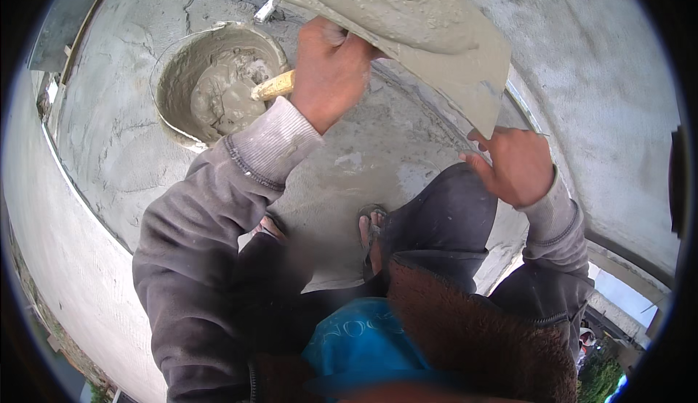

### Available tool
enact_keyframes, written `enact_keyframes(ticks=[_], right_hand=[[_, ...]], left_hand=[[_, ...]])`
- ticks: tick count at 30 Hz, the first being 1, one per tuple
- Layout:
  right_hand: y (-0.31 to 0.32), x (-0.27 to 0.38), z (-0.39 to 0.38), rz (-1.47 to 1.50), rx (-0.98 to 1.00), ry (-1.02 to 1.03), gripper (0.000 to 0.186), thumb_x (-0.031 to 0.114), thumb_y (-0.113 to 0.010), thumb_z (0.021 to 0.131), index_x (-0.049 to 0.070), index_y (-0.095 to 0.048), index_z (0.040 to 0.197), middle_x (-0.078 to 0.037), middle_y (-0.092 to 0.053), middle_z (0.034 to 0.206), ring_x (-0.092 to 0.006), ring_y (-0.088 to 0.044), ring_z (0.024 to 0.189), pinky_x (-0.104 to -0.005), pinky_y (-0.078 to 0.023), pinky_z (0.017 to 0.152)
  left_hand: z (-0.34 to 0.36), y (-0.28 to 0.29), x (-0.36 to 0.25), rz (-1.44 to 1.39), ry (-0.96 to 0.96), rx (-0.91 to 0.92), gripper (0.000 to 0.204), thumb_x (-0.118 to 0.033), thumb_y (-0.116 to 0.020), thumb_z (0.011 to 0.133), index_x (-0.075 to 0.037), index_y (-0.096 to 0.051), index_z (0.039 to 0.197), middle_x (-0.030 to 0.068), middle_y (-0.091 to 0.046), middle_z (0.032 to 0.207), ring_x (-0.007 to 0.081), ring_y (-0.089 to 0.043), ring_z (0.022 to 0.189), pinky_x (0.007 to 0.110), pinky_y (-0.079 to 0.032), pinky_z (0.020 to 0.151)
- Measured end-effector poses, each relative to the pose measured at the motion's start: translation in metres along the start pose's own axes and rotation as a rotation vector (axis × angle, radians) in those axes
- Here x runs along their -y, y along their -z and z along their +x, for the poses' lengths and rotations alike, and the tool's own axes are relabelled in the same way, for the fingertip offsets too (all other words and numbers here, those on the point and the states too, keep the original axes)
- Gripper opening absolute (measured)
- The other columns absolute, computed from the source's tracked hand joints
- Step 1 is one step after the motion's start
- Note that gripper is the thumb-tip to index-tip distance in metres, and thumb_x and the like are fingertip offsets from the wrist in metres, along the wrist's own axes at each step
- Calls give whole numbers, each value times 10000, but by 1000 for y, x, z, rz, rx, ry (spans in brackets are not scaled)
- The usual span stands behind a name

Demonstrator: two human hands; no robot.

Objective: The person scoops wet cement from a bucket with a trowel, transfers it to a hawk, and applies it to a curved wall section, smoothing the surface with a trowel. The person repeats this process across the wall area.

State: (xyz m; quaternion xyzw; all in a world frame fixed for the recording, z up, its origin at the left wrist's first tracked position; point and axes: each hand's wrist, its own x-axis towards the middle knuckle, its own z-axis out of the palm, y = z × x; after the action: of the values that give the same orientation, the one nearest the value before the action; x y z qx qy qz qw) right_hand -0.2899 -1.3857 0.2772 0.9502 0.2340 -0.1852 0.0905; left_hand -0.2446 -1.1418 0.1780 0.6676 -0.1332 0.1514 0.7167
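Observation:
My left hand [336, 68] is closed around a yellow wooden handle [273, 86], whose end sticks out toward the bucket. Just beyond that fist is a large flat board [472, 76] loaded with wet grey mortar [392, 3], running off the top of the view. Whether the handle belongs to the board is hidden. My right hand [520, 164] is at the board's pointed near corner, with fingers curled and thumb bent in; what they grip is hidden. At the left stands a mortar-caked bucket [169, 86] with a wire bail, holding wet mortar [231, 86].
Grey, mortar-smeared floor [109, 126] surrounds my sandalled feet [371, 236]. A pale low wall or ledge [80, 279] curves along the left. To the right rises a rough grey plastered wall [611, 97]. A small white piece [267, 9] lies beyond the bucket.

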Motion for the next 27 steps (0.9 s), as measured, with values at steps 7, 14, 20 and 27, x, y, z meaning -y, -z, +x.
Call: enact_keyframes(ticks=[7,14,20,27], right_hand=[[-25,53,-47,489,-254,223,312,232,-740,774,52,-671,1019,-79,-607,717,-263,-599,628,-378,-438,557],[-47,56,-93,506,-53,93,332,217,-738,786,58,-672,1070,-84,-623,706,-259,-594,597,-368,-437,552],[-45,62,-91,623,-19,53,310,202,-740,799,72,-670,1071,-95,-634,728,-283,-614,620,-383,-479,592],[-69,40,-8,666,-124,38,301,158,-720,828,52,-647,1100,-127,-607,857,-318,-626,769,-397,-500,664]], left_hand=[[-42,-108,75,-300,387,-53,209,-49,-473,964,110,-594,1027,125,-687,957,175,-672,865,307,-588,753],[-77,-126,180,-448,591,-121,240,-30,-430,984,118,-575,1106,146,-662,1045,197,-672,921,328,-602,795],[-48,-111,231,-569,574,-168,334,-114,-439,1012,135,-500,1225,207,-612,1164,261,-673,1002,296,-609,785],[-23,-90,231,-491,678,-126,396,-142,-455,1008,123,-472,1301,214,-577,1243,239,-678,950,317,-611,805]])
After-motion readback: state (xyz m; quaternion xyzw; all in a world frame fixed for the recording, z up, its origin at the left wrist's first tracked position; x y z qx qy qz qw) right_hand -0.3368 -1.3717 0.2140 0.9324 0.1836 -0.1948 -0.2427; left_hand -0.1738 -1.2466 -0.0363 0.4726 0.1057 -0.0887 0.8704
